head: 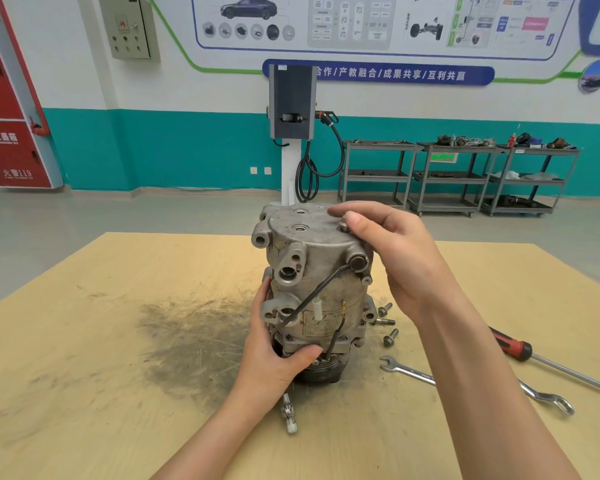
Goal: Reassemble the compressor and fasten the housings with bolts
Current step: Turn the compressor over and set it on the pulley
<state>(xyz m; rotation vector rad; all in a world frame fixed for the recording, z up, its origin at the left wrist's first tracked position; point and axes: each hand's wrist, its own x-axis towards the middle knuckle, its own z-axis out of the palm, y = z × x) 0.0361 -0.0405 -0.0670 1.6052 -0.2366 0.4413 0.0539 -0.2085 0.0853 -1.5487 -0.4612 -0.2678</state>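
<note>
We are in an automotive training workshop. Across the top of the frame, wall posters (378, 22) show a car and its parts. Below them at centre stands a charging post (292, 102) with looped cable. At right, grey tool carts (458, 174) carry engine parts. A red fire cabinet (13, 133) stands at far left.

1 compressor (317, 292), 3 bolts (384, 309), 1 wrench (465, 384), 1 screwdriver (548, 362)
</note>
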